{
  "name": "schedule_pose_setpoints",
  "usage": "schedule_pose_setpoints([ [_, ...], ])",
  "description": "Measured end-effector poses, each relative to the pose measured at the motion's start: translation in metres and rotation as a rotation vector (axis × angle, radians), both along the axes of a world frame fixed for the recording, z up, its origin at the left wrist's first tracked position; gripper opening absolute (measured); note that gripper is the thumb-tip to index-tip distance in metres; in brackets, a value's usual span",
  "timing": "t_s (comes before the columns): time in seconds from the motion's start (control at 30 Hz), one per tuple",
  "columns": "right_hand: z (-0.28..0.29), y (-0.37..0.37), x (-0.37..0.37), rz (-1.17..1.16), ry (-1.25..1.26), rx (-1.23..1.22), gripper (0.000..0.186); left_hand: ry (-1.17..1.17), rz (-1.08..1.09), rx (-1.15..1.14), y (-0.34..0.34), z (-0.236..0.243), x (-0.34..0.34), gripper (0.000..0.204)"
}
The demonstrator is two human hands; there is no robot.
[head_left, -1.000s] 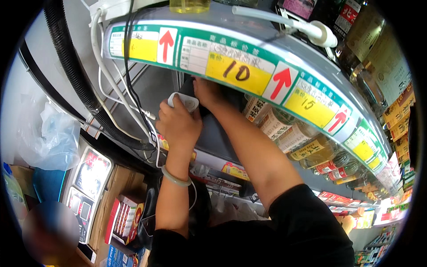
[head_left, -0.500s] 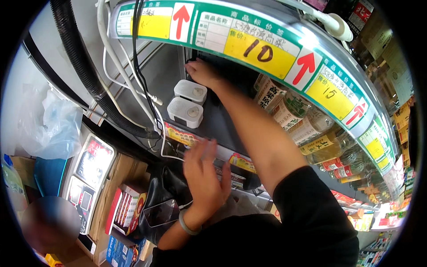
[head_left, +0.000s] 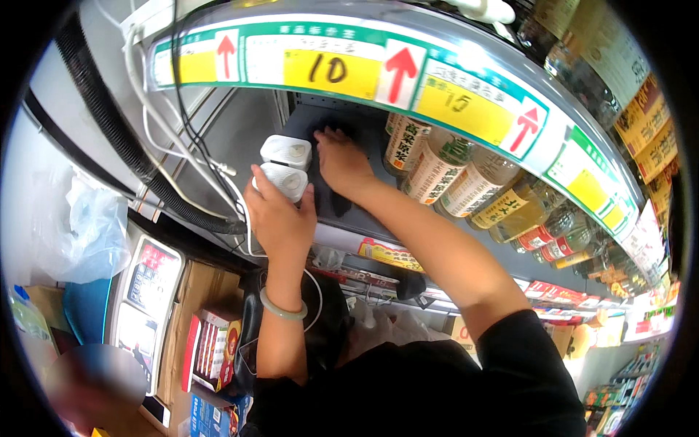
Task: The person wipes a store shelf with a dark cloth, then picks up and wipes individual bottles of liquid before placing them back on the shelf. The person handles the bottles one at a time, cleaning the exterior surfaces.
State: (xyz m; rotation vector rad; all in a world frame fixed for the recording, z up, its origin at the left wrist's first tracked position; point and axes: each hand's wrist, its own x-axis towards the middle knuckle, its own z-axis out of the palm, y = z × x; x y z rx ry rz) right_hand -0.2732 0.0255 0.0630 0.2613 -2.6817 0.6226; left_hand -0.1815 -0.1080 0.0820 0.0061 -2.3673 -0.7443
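Note:
Two small white rounded boxes sit one behind the other on a dark grey shelf (head_left: 346,213). Each has a round disc on its top. My left hand (head_left: 280,226), with a pale bangle (head_left: 282,309) on its wrist, grips the nearer white box (head_left: 285,180), fingers on its left and thumb on its right. Just beyond is the farther white box (head_left: 286,150). To the right of it, my right hand (head_left: 344,166) reaches over the shelf with its fingers spread and nothing visible in them. Its palm is turned away from view.
Glass bottles (head_left: 439,164) with labels line the shelf's right side. A curved strip of price tags (head_left: 328,65) runs above my hands. White and black cables (head_left: 196,131) hang at left beside a ridged black hose (head_left: 109,109). A person with a blurred head (head_left: 98,382) is at lower left.
My left hand has risen from in front of the shelf and closed on the nearer white box. My right hand has come nearer from the shelf's back corner, fingers spreading. The view has shifted.

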Motion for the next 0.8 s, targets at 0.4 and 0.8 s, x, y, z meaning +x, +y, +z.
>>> schedule_pose_setpoints([
  [0.4, 0.024, 0.029, 0.088, 0.377, -0.158, -0.326, 0.037, -0.055, -0.036, 0.001, -0.009, -0.006, -0.004, 0.086],
  [0.8, 0.023, 0.033, 0.09, 0.417, -0.033, -0.263, 0.024, -0.037, 0.024, 0.07, -0.019, 0.013, -0.013, 0.083],
])
